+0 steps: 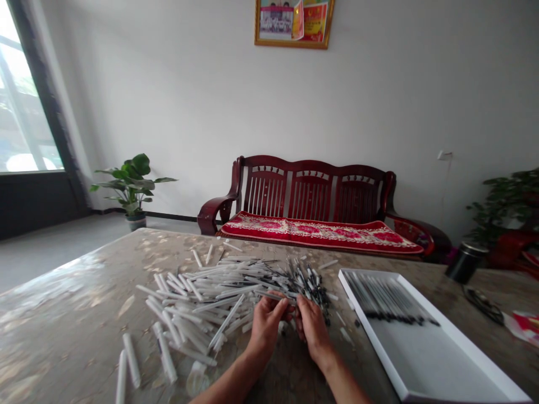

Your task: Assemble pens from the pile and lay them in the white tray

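Note:
My left hand pinches a slim translucent pen that lies crosswise. My right hand is closed at the pen's other end; its fingertips hide what they grip there. Both hands are close together at the near edge of a loose pile. White pen barrels make up most of this pile on the left. Dark-tipped pen parts are heaped just beyond my right hand. To the right, a shallow white tray holds a row of pens with black ends.
Everything lies on a patterned table. A black canister and a dark coiled object are beyond the tray at right. Past the table stand a red wooden bench and a potted plant.

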`<state>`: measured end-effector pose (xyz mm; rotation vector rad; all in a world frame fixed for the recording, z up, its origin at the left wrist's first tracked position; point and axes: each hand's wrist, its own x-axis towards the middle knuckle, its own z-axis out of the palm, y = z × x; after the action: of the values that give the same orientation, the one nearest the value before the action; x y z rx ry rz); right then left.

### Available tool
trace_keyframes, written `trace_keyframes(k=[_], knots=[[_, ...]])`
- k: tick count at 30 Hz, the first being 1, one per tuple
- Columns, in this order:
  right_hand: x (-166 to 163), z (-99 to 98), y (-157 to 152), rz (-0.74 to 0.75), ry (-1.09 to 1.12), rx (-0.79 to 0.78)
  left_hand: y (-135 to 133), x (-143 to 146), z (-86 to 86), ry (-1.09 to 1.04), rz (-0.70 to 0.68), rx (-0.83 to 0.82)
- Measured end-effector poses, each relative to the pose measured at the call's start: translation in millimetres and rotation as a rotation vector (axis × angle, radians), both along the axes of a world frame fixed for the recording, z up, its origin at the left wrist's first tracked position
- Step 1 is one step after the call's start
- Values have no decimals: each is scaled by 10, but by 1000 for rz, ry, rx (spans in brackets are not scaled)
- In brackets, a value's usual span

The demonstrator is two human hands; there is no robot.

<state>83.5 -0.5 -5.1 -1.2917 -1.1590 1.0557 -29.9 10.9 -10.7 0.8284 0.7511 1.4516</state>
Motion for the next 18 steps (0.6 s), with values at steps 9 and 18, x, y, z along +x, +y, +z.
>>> trace_keyframes(k=[9, 18], knots=[[278, 112, -15, 26, 84, -44, -34, -104, 123, 8, -420, -288], [520, 249, -60, -14, -571, 79, -151, -106, 30, -21, -708, -272]])
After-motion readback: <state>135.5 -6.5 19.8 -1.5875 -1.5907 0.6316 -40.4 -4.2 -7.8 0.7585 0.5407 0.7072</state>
